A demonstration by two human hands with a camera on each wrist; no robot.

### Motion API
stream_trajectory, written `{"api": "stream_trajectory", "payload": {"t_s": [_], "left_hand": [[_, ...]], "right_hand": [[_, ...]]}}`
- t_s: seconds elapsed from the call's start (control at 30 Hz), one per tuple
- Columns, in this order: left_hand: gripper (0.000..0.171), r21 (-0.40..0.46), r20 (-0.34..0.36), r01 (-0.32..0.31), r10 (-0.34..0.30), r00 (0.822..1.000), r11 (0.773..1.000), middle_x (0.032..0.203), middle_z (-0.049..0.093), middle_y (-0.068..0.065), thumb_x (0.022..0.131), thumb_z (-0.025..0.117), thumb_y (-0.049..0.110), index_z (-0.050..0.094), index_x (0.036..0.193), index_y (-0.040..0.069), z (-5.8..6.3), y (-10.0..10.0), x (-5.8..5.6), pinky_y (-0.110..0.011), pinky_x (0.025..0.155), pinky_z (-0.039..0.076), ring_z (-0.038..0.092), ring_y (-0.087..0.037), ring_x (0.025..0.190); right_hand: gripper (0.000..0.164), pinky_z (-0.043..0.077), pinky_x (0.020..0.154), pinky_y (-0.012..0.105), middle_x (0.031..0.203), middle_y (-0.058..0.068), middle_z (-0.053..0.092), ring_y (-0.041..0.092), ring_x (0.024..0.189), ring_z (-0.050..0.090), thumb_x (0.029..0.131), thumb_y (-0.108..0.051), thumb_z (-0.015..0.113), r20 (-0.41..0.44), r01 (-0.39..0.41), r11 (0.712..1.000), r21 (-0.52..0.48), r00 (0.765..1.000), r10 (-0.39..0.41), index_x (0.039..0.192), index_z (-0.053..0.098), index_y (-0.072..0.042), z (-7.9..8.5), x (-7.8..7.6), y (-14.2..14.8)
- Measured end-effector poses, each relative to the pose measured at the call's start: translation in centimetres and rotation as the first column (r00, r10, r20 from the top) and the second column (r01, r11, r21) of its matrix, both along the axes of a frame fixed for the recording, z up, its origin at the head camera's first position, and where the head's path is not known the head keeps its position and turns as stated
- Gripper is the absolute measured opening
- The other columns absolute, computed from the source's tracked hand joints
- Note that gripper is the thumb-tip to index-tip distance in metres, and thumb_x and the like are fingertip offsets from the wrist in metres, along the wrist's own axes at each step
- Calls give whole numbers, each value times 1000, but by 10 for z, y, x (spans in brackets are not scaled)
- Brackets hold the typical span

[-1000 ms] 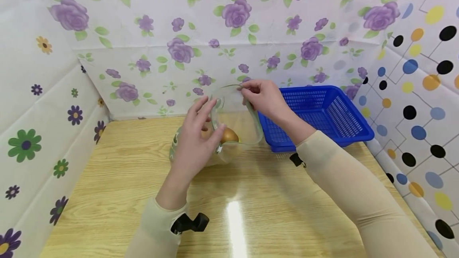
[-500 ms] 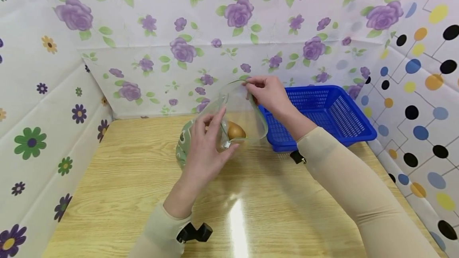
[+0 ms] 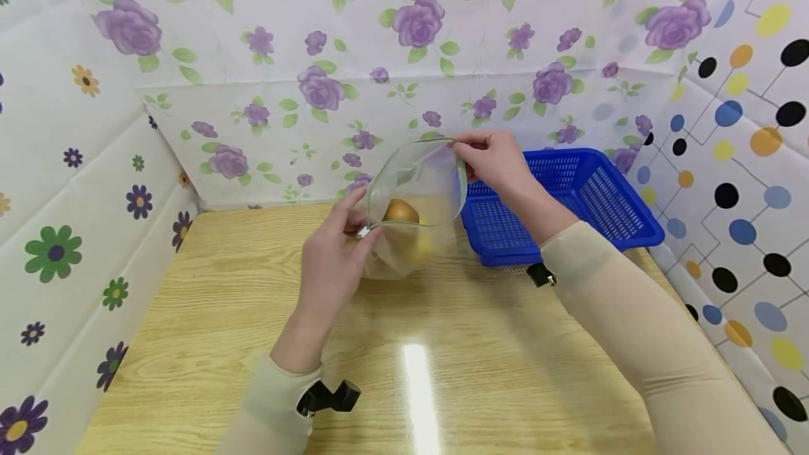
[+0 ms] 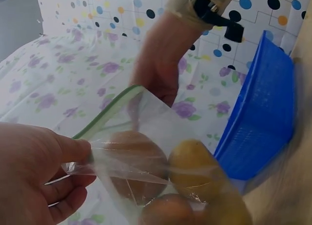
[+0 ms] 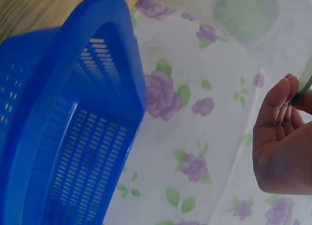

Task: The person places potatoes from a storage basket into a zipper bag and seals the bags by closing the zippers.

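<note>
A clear zip-top bag (image 3: 392, 258) with a green rim stands on the table with its mouth held wide. My left hand (image 3: 329, 265) pinches the near left of the rim, right by the white zip slider (image 3: 363, 232). My right hand (image 3: 496, 160) pinches the far right of the rim between thumb and fingers, as the right wrist view also shows. Inside the bag lie brown round fruits (image 4: 136, 161) and yellow ones (image 4: 195, 166); through the mouth, a brown fruit (image 3: 402, 211) shows in the head view.
To the right of the bag, a blue plastic basket (image 3: 569, 153) with slotted sides stands near the back wall, partly behind my right forearm. The wood-grain table (image 3: 221, 300) stretches in front. Patterned sheets (image 3: 253, 55) enclose the back and sides.
My left hand has shifted left and down along the rim and now pinches it by the slider. My right hand has moved slightly right, pulling the bag's mouth wider.
</note>
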State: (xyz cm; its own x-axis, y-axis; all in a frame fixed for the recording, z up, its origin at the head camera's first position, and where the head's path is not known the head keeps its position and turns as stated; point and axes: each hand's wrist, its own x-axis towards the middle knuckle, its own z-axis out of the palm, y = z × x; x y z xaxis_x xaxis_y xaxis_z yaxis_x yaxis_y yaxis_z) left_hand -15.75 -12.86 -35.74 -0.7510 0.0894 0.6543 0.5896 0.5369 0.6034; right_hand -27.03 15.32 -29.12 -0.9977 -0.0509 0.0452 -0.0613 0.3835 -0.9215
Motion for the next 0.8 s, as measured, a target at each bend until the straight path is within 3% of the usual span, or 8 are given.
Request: {"api": "stream_trajectory", "payload": {"t_s": [0.2, 0.37, 0.47, 0.63, 0.8], "left_hand": [[31, 4, -83, -30, 30, 996, 1000, 111, 82, -10, 93, 88, 1, 80, 123, 1, 14, -19, -6, -35, 81, 60, 75, -25, 90], [19, -39, -180, -63, 55, 982, 997, 104, 82, -12, 96, 85, 3, 83, 115, 0, 28, -35, -14, -25, 79, 56, 76, -25, 85], [16, -42, -195, -77, 67, 978, 996, 99, 82, -12, 97, 84, 5, 84, 112, 0, 35, -41, -21, -18, 76, 51, 75, -25, 80], [15, -19, -193, -102, 96, 977, 995, 97, 82, -13, 99, 83, 6, 84, 112, -1, 45, -45, -33, -15, 74, 47, 72, -26, 77], [13, -4, -189, -115, 112, 976, 993, 95, 82, -13, 99, 82, 7, 84, 110, 0, 49, -48, -39, -13, 75, 47, 74, -27, 78]], "right_hand": [[36, 62, 85, 35, 100, 6, 72, 24, 88, 68, 110, -32, 71, 47, -27, 999, -46, 998, 29, 139, 77, -11, 3, 1, 20], [38, 61, 93, 38, 116, 7, 73, 29, 107, 67, 109, -35, 72, 50, -122, 990, -76, 991, 126, 137, 77, -8, 3, 3, 39], [38, 62, 94, 41, 125, 10, 73, 30, 114, 67, 111, -33, 69, 29, -201, 978, -63, 979, 203, 139, 76, -7, 0, 4, 50], [35, 62, 90, 42, 123, 11, 76, 31, 101, 72, 109, -23, 73, 0, -261, 965, -8, 965, 261, 142, 75, -11, -9, 7, 57], [22, 61, 84, 37, 115, 6, 74, 36, 94, 68, 104, -24, 81, -80, -214, 977, 19, 973, 215, 121, 82, -10, -16, 9, 50]]}}
